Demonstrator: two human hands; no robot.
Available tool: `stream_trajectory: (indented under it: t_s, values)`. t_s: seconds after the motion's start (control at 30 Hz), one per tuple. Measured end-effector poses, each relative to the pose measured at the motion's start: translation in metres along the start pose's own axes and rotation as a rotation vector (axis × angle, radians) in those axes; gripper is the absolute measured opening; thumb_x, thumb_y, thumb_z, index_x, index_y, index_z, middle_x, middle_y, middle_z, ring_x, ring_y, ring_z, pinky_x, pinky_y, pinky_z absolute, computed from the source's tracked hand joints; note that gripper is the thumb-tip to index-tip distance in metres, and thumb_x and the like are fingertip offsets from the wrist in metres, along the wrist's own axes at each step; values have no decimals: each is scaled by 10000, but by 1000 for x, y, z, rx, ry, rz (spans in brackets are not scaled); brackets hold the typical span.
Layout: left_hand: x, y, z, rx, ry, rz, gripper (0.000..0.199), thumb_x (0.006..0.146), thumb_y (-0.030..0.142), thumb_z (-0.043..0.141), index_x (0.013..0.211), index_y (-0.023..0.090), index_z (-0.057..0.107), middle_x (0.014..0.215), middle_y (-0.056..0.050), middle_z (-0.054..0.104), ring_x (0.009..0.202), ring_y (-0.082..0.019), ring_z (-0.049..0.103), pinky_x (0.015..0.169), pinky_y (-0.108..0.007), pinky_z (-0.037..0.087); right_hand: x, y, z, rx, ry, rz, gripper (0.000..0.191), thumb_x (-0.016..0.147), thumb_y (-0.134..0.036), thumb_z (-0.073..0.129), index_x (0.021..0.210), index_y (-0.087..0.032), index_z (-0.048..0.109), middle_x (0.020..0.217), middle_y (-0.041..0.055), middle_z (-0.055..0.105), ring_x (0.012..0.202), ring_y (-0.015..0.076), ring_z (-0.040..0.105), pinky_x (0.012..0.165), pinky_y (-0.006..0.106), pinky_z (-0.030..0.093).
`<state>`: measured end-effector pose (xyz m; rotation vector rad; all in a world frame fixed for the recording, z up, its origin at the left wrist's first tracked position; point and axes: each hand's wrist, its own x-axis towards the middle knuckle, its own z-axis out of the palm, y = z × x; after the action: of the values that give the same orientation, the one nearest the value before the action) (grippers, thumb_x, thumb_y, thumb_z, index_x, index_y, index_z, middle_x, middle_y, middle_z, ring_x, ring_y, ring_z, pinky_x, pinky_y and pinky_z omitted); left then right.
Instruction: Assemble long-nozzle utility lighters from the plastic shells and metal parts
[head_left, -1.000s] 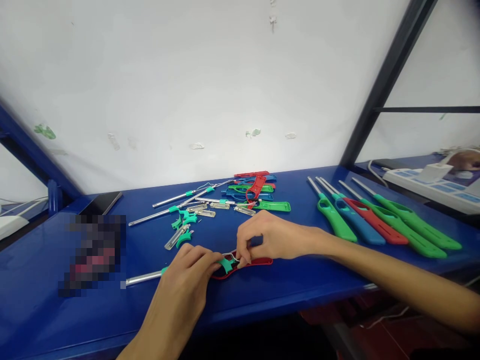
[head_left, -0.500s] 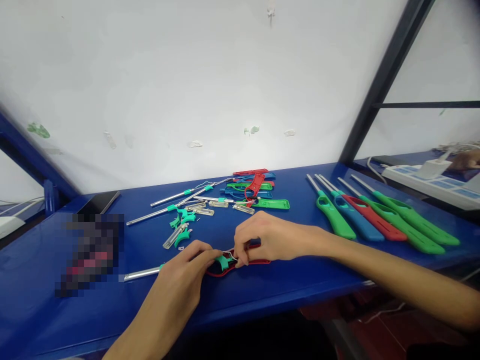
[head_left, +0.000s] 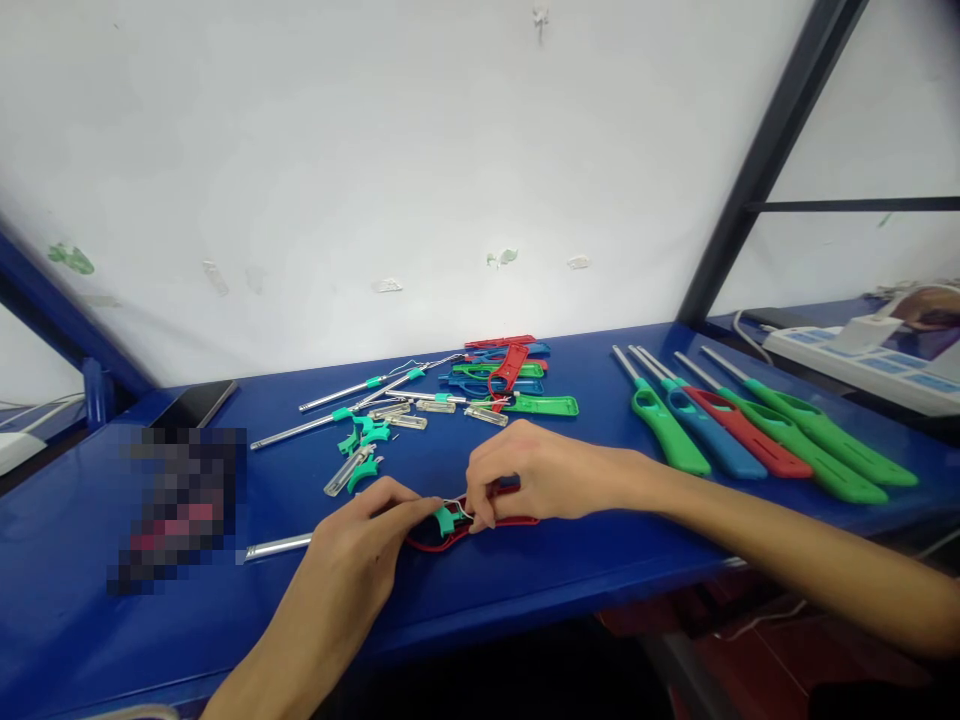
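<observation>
A red lighter shell half (head_left: 435,547) lies on the blue table in front of me, with a teal trigger (head_left: 446,521) seated in it. My left hand (head_left: 364,535) is closed over the shell's front end, fingertips at the trigger. From beneath that hand a silver metal tube (head_left: 277,547) points left. My right hand (head_left: 514,480) pinches at a thin white wire (head_left: 460,508) just right of the trigger; the fingers partly hide its end. The rear of the shell shows below the right hand.
Behind my hands lie clear fuel tanks (head_left: 349,470), teal triggers (head_left: 367,432), metal tubes (head_left: 300,430) and coloured shell halves (head_left: 546,405). Several whole lighters (head_left: 739,440) lie at right. A phone (head_left: 195,403) rests at left; a power strip (head_left: 862,360) stands far right, near another person's hand (head_left: 930,306).
The view has shifted slightly. My left hand has edged a little left along the shell; my right hand keeps its pinch by the trigger.
</observation>
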<state>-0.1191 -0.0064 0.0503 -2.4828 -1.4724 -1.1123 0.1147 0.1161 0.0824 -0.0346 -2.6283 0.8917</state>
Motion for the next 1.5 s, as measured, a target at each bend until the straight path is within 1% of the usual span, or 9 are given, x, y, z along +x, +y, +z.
stream_trajectory:
  t_s: [0.33,0.57,0.7,0.83,0.97,1.1,1.2,1.37,1.5]
  values:
    - [0,-1,2,19,14,-4,346,1020,120,482,1036,212,815,907,-18,764,709,-89,748,647,-130,556,-1,2,1,-16,7,5,152,951,-63,723,845,-171,742,845,8,772,758,123,701,731,219,534]
    - [-2,0,4,22,-5,-52,334,1037,173,472,1020,241,798,927,-14,770,713,-103,754,631,-142,565,-1,1,1,-24,7,14,159,952,-62,720,844,-177,739,850,6,770,762,124,703,735,219,533]
    - [-4,-2,7,36,-8,-90,299,1062,212,480,969,229,764,867,0,735,670,-98,738,608,-141,563,0,0,1,-25,7,17,156,955,-68,716,845,-176,737,846,5,767,755,124,695,733,224,532]
    - [-6,-5,8,83,-31,-40,342,1062,180,452,1023,250,784,902,-4,716,648,-86,712,589,-140,539,0,0,1,-34,4,12,175,955,-58,709,829,-177,729,849,5,761,764,124,696,742,220,530]
    - [-8,1,2,108,-63,14,356,1065,149,429,1137,240,765,987,-29,705,727,-104,732,673,-168,572,0,-1,2,-64,14,10,208,934,-8,690,820,-177,733,833,-2,745,760,122,686,715,209,509]
    - [-10,13,-2,128,-147,-8,293,1097,237,452,1210,230,722,1060,-48,661,825,-143,744,784,-244,628,-1,-4,2,-92,20,27,231,928,19,666,818,-172,735,815,-4,735,737,122,675,705,209,496]
    - [-13,17,0,167,-152,-2,306,1115,302,441,1265,227,697,1120,-67,643,865,-171,747,806,-295,656,-3,-8,-2,-89,10,60,230,942,17,647,860,-180,734,805,-23,748,705,110,682,675,198,485]
    - [-18,13,5,220,-191,1,365,1131,337,391,1333,211,667,1147,-81,629,857,-185,736,846,-359,677,-4,-8,-7,95,-13,202,173,955,-32,676,907,-188,733,891,-10,799,782,122,729,711,207,502]
    - [-19,13,5,203,-225,-29,343,1132,339,392,1323,239,658,1145,-68,619,864,-182,730,888,-392,674,-3,-2,-3,187,-5,278,87,959,-149,752,893,-197,721,889,-9,799,794,127,725,698,204,500]
